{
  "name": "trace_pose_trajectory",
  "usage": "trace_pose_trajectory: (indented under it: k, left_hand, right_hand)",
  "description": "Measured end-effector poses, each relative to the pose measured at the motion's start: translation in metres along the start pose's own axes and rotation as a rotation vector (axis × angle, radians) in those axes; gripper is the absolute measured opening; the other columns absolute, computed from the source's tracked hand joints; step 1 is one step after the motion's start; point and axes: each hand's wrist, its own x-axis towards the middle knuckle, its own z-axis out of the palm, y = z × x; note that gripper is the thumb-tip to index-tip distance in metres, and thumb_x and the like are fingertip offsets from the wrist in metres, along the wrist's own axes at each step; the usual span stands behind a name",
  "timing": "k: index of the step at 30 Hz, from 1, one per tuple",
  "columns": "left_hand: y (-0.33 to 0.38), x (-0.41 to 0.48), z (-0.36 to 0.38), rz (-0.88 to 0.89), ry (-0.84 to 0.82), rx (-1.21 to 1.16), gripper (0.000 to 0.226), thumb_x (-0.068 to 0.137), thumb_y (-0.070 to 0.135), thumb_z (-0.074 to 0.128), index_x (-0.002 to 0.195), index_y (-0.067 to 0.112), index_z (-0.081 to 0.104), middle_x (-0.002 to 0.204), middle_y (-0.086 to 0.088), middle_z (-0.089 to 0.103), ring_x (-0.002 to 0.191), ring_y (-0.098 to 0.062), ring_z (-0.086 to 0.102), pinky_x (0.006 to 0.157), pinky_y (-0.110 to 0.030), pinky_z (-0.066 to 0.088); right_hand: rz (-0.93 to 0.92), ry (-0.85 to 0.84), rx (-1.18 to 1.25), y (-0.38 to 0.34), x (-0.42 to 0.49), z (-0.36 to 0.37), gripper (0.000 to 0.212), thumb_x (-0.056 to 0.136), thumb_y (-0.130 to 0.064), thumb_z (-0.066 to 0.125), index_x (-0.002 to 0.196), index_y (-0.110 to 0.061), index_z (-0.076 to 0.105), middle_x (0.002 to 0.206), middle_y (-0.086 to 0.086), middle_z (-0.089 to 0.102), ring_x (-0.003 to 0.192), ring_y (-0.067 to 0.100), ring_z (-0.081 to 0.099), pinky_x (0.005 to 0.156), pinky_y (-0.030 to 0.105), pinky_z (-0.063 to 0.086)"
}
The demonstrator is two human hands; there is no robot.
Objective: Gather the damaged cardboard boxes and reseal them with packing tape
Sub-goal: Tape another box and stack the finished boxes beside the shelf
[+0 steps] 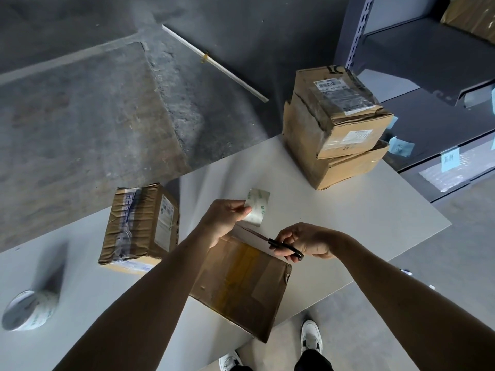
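A battered cardboard box [241,285] lies at the near edge of a grey table [348,223], brown tape along its top. Just past its far edge the left hand [227,218] pinches a strip of printed packing tape [258,207]. The right hand [308,241] grips black-handled scissors [286,247], blades pointing toward the strip. Cutting looks to be the step in hand; next, the strip likely needs pressing flat over the box. A taped box [139,226], a stack of two boxes [334,124] and the tape roll [26,310] stand well apart.
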Motion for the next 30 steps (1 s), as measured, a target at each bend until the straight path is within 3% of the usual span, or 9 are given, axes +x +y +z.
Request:
trace_pose_trajectory:
  k: [6, 9, 13, 16, 19, 20, 23, 26, 30]
  left_hand:
    - [-0.001, 0.006, 0.005, -0.021, 0.051, -0.020, 0.028, 0.096, 0.024, 0.064, 0.122, 0.015, 0.069, 0.115, -0.002, 0.070, 0.110, -0.020, 0.063, 0.085, -0.026, 0.054]
    - [-0.002, 0.010, 0.006, -0.030, 0.131, -0.034, 0.031, 0.095, 0.023, 0.065, 0.124, 0.012, 0.068, 0.121, -0.006, 0.069, 0.112, -0.021, 0.064, 0.092, -0.027, 0.052]
    - [-0.001, 0.016, 0.005, -0.004, 0.256, -0.023, 0.025, 0.093, 0.018, 0.067, 0.117, 0.010, 0.072, 0.106, -0.003, 0.073, 0.096, -0.015, 0.068, 0.074, -0.016, 0.048]
    - [-0.004, 0.021, 0.003, 0.081, 0.292, 0.208, 0.020, 0.093, 0.021, 0.067, 0.104, 0.009, 0.077, 0.094, -0.008, 0.075, 0.088, -0.019, 0.068, 0.061, -0.014, 0.045]
    - [-0.005, 0.024, 0.003, 0.109, 0.236, 0.296, 0.024, 0.092, 0.024, 0.069, 0.109, 0.008, 0.075, 0.107, -0.012, 0.074, 0.100, -0.023, 0.068, 0.084, -0.032, 0.054]
    - [-0.005, 0.025, 0.004, 0.119, 0.217, 0.315, 0.028, 0.092, 0.025, 0.069, 0.114, 0.009, 0.073, 0.114, -0.010, 0.072, 0.105, -0.021, 0.067, 0.089, -0.032, 0.053]
    - [-0.006, 0.029, 0.009, 0.173, 0.146, 0.447, 0.029, 0.094, 0.026, 0.067, 0.116, 0.009, 0.072, 0.116, -0.010, 0.072, 0.105, -0.022, 0.067, 0.085, -0.028, 0.052]
    - [-0.009, 0.035, 0.013, 0.223, 0.078, 0.558, 0.025, 0.094, 0.026, 0.064, 0.109, 0.009, 0.073, 0.107, -0.008, 0.072, 0.100, -0.024, 0.064, 0.081, -0.029, 0.049]
    - [-0.008, 0.039, 0.018, 0.290, 0.057, 0.695, 0.021, 0.095, 0.024, 0.062, 0.108, 0.012, 0.074, 0.111, -0.006, 0.070, 0.110, -0.028, 0.055, 0.094, -0.039, 0.045]
  right_hand:
    - [-0.007, 0.054, -0.198, -0.008, 0.002, -0.003, 0.022, 0.085, -0.030, 0.077, 0.104, -0.022, 0.071, 0.086, 0.001, 0.074, 0.072, 0.014, 0.066, 0.071, 0.022, 0.057]
    - [-0.019, 0.085, -0.316, -0.007, 0.003, -0.003, 0.038, 0.084, -0.039, 0.077, 0.118, -0.025, 0.065, 0.097, -0.006, 0.071, 0.087, 0.013, 0.066, 0.078, 0.021, 0.053]
    - [-0.005, 0.105, -0.526, 0.004, 0.004, -0.004, 0.054, 0.084, -0.042, 0.077, 0.132, -0.025, 0.058, 0.119, -0.006, 0.065, 0.106, 0.014, 0.059, 0.093, 0.028, 0.049]
    - [-0.036, 0.222, -0.554, 0.018, 0.005, -0.007, 0.045, 0.090, -0.034, 0.070, 0.132, -0.028, 0.057, 0.115, -0.005, 0.066, 0.106, 0.016, 0.059, 0.095, 0.034, 0.050]
    - [-0.101, 0.375, -0.650, 0.028, 0.009, -0.009, 0.028, 0.095, -0.028, 0.062, 0.123, -0.027, 0.060, 0.108, -0.004, 0.066, 0.102, 0.019, 0.058, 0.092, 0.036, 0.048]
    - [-0.124, 0.419, -0.711, 0.031, 0.010, -0.009, 0.022, 0.097, -0.025, 0.060, 0.119, -0.026, 0.062, 0.105, -0.003, 0.066, 0.099, 0.020, 0.058, 0.088, 0.035, 0.048]
    - [-0.151, 0.522, -0.880, 0.041, 0.017, -0.011, 0.015, 0.098, -0.016, 0.056, 0.111, -0.020, 0.064, 0.096, 0.001, 0.068, 0.089, 0.024, 0.062, 0.075, 0.031, 0.048]
    - [-0.165, 0.592, -0.971, 0.048, 0.024, -0.010, 0.019, 0.099, -0.014, 0.053, 0.114, -0.019, 0.064, 0.094, 0.002, 0.070, 0.084, 0.023, 0.065, 0.075, 0.029, 0.052]
    - [-0.221, 0.607, -0.976, 0.044, 0.023, -0.008, 0.020, 0.103, -0.021, 0.050, 0.117, -0.016, 0.063, 0.098, 0.004, 0.068, 0.080, 0.020, 0.060, 0.070, 0.026, 0.041]
